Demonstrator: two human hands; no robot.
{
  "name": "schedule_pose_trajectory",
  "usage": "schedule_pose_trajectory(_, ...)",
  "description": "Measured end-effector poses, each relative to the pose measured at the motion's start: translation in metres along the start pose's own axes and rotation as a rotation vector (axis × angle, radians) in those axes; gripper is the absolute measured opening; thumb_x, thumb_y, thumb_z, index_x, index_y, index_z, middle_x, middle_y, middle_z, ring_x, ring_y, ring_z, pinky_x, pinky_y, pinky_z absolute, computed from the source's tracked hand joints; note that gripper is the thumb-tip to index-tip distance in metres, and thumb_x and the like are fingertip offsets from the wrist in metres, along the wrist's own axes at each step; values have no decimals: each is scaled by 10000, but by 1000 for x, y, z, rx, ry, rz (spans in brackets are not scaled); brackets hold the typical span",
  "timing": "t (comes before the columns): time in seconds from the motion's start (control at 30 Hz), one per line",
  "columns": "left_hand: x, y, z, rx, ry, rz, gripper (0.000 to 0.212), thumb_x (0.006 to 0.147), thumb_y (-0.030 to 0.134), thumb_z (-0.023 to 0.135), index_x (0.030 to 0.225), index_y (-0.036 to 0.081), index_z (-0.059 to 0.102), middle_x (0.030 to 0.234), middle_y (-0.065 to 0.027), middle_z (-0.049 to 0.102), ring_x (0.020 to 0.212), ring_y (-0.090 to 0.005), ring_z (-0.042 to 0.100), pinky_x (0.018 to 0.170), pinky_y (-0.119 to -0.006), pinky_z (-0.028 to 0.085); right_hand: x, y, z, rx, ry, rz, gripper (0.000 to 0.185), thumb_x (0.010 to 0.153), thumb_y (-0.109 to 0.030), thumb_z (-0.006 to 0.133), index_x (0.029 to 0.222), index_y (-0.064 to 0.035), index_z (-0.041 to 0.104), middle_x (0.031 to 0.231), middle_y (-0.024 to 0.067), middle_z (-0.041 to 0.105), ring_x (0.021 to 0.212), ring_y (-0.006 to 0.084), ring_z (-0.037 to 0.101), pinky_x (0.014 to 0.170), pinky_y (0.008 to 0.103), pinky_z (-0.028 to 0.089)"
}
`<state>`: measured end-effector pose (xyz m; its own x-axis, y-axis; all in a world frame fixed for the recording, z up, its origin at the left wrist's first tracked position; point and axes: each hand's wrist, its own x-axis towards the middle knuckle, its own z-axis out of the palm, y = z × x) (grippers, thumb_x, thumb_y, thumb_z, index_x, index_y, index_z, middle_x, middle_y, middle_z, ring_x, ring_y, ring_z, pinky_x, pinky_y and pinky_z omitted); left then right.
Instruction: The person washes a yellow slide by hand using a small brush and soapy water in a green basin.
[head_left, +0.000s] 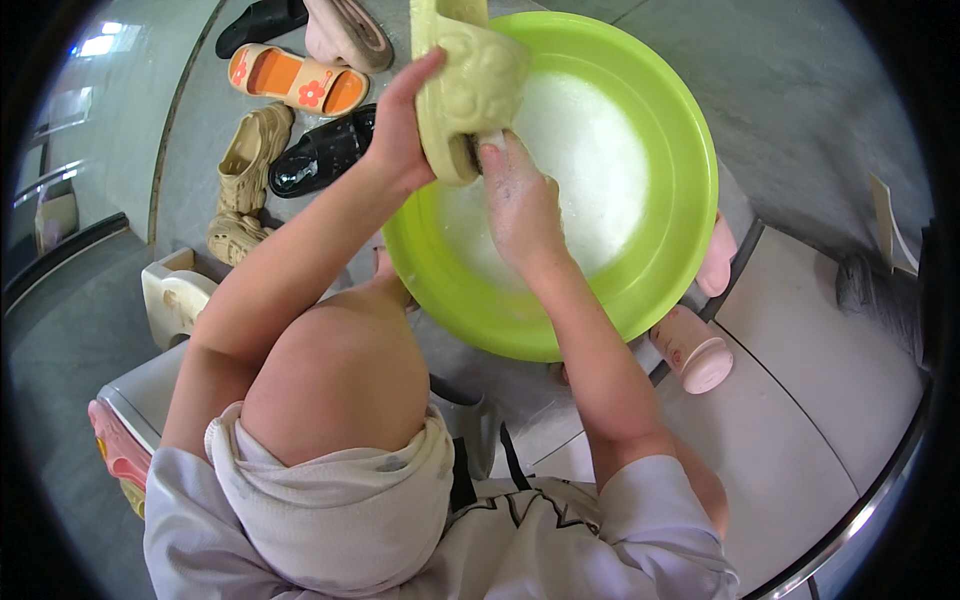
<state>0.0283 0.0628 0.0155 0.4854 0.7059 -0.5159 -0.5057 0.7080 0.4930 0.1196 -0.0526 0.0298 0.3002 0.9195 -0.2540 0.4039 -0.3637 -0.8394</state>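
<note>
My left hand (397, 131) grips the side of a pale yellow slide sandal (476, 79) with a raised pattern, held tilted over the left part of a lime-green plastic basin (701, 172). My right hand (523, 202), wet with suds, is at the sandal's lower opening. Its fingers close on what looks like a small brush (473, 154); a dark strip and a white part show, and the rest is hidden by my hand and the sandal. White, foamy water (592, 165) lies in the basin below both hands.
Left of the basin lie a cream-and-orange slide (289, 81), a wet black slide (319, 157) and beige clogs (255, 154). A pink shoe (718, 259) and a pink lidded cup (688, 347) are at the right. A white plastic object (169, 296) stands near my left forearm.
</note>
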Motion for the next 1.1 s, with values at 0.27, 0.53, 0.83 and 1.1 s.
schedule_pose_trajectory(0.27, -4, 26, -7, -272, -457, -160, 765, 829, 589, 431, 1405, 102, 300, 1351, -190, 415, 1193, -411, 447, 976, -604, 353, 9, 121, -14, 48, 416, -174, 369, 954, -295, 491, 1236, -59, 514, 845, 128, 668, 564, 242, 602, 505, 356, 473)
schedule_pose_trajectory(0.53, -9, 35, -5, -140, -363, 35, 801, 782, 490, 488, 1440, 109, 236, 1456, -193, 269, 1332, -375, 285, 1070, -558, 263, -8, -28, 9, 1055, 303, 285, 280, 902, -215, 575, 1105, -81, 438, 714, 0, 513, 501, 57, 462, 395, 189, 345)
schedule_pose_trajectory(0.83, -23, 61, -43, -281, -749, -139, 964, 741, 702, 484, 1454, 122, 193, 1498, -155, 183, 1331, -393, 273, 976, -698, 247, 28, 43, -32, 1058, 340, 340, 359, 780, -49, 622, 1102, -100, 471, 805, -13, 533, 549, 40, 440, 410, 172, 327)
schedule_pose_trajectory(1.1, -12, 11, -40, -74, -379, -746, 855, 840, 720, 338, 1355, 41, 406, 1340, -162, 468, 1183, -263, 499, 1005, -363, 398, 74, 62, -75, 802, 83, 177, 493, 784, -94, 648, 1238, -81, 456, 944, 20, 588, 780, 87, 567, 598, 239, 467)
